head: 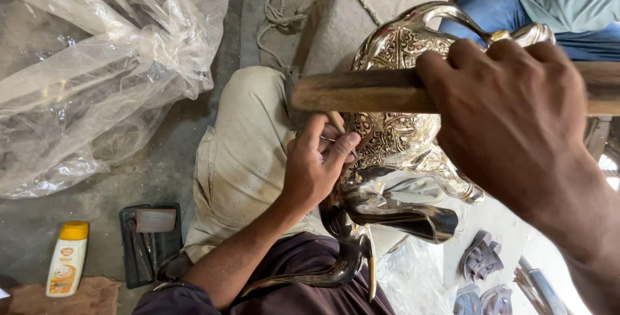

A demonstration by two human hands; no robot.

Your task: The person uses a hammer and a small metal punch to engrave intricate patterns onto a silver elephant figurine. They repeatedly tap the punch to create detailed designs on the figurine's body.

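The right hand (510, 115) gripped a wooden hammer handle (361, 91) raised over the ornate brass figure (394, 127), which rested on the lap at centre. The left hand (316, 166) pinched a thin chisel (337, 123) against it. Much of the surface already bore engraving; the smooth lower parts toward 6 o'clock looked unworked.

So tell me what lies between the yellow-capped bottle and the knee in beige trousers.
In the head view, a dark tool case lies on the floor between the bottle and the knee.
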